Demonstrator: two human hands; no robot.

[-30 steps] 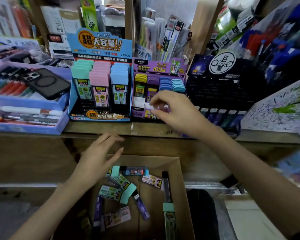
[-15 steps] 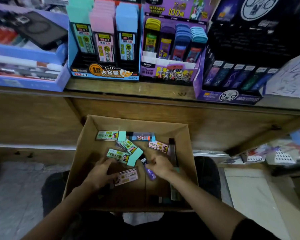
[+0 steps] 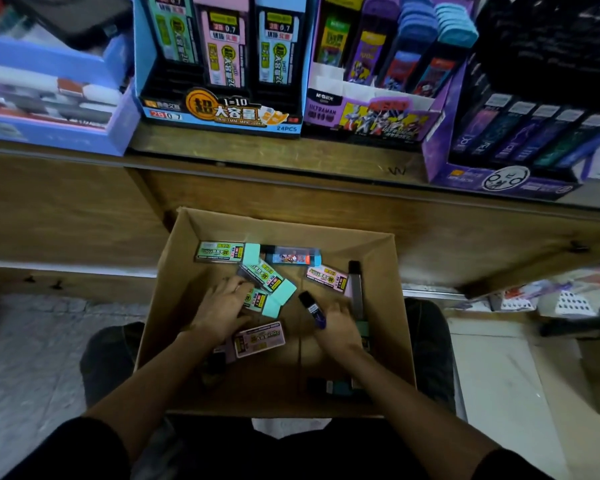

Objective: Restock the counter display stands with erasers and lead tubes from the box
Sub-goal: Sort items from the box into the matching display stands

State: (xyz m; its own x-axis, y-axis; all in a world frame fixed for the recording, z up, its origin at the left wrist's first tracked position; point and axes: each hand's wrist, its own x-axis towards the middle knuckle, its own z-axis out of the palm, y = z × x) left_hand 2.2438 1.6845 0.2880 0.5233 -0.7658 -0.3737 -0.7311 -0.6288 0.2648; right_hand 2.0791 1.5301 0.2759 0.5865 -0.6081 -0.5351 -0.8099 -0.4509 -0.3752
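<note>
- Head view: the left hand [image 3: 222, 306] lies low in the cardboard box [image 3: 378, 265]. Its fingers are spread flat on a green lead case [image 3: 262, 303] at its 3 o'clock and grip nothing.
- A pink lead case [image 3: 258, 339] lies at its 5 o'clock.
- The right hand [image 3: 338, 323] has its fingers curled down. A dark purple lead tube [image 3: 311, 308] touches its thumb side at 10 o'clock; I cannot tell whether it is pinched.
- At the box's 12 o'clock, a blue display stand [image 3: 219, 112] and a purple display stand [image 3: 371, 119] sit on the desk [image 3: 291, 161].
</note>
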